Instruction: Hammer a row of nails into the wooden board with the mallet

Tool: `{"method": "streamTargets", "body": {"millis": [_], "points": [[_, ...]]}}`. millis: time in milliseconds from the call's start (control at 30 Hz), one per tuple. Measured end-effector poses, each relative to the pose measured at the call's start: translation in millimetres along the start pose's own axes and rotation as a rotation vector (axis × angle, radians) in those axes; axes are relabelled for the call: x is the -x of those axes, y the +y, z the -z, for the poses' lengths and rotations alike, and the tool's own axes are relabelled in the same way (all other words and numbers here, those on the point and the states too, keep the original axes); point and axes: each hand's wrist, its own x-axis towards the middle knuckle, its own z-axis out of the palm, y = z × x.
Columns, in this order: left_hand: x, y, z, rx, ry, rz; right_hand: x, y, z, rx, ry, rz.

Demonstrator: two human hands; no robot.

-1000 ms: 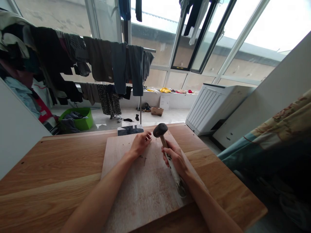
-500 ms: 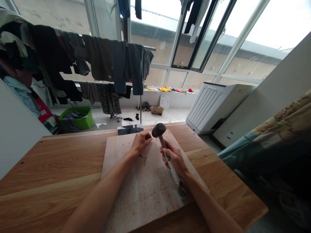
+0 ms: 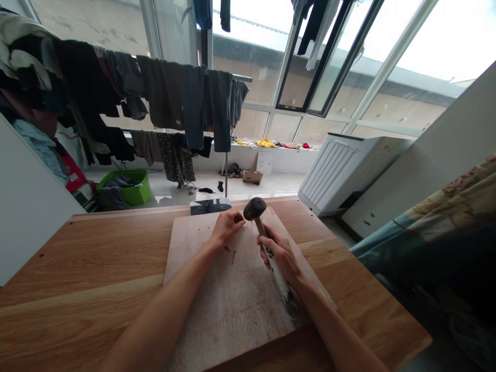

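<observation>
My right hand (image 3: 279,253) is wrapped round the handle of a mallet (image 3: 254,208) with a dark, rounded head and a pale, worn handle. The mallet's head hangs over the far part of a whitish wooden board (image 3: 228,305). Just left of the head is my left hand (image 3: 228,227), its thumb and fingertips pinched together low over the board. Whatever sits between those fingertips is too small to make out. Nearer to me, a thin nail (image 3: 233,257) and a small dark metal piece (image 3: 227,248) show on the board beside my left wrist. Small dark holes or spots mark its far left.
The board lies on a wood-grain table (image 3: 96,258). A dark-and-white flat object (image 3: 210,206) is at the table's far edge. Beyond are a loaded clothes rack (image 3: 166,98), a green tub (image 3: 135,194) and a white washing machine (image 3: 329,170). A curtain (image 3: 422,222) hangs at right.
The whole view has shifted slightly to the right. Both hands and the mallet keep nearly the same places over the board.
</observation>
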Motion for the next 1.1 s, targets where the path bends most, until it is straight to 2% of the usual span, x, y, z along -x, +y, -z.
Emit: {"method": "streamTargets", "body": {"millis": [167,367,500,633,800,900,1000,1100], "points": [[-0.5,-2.6,-0.1,-0.022,-0.003,-0.041,-2.7,3.2,-1.7,0.076,-0.002,-0.04],[0.6,-0.8,1.9,-0.08,-0.034,-0.062,-5.2,8.8,-1.6,0.088,0.007,-0.017],[0.6,1.3,6.9,-0.075,-0.108,-0.086,-4.5,8.2,0.3,0.085,0.004,-0.023],[-0.9,11.8,28.7,-0.118,-0.218,-0.056,-3.3,9.2,2.0,0.034,0.033,-0.049],[1.8,32.9,75.3,-0.422,-0.546,0.05,-3.9,10.3,3.2,-0.009,0.067,-0.023],[4.9,37.8,96.4,-0.595,-0.598,0.166,-4.4,10.4,3.4,-0.017,0.088,-0.024],[8.1,37.8,104.3,-0.633,-0.634,0.244,-4.1,9.8,3.0,-0.02,0.09,-0.027],[12.7,40.7,98.4,-0.664,-0.663,0.257,-3.4,7.6,2.2,-0.006,0.088,-0.032]]}}
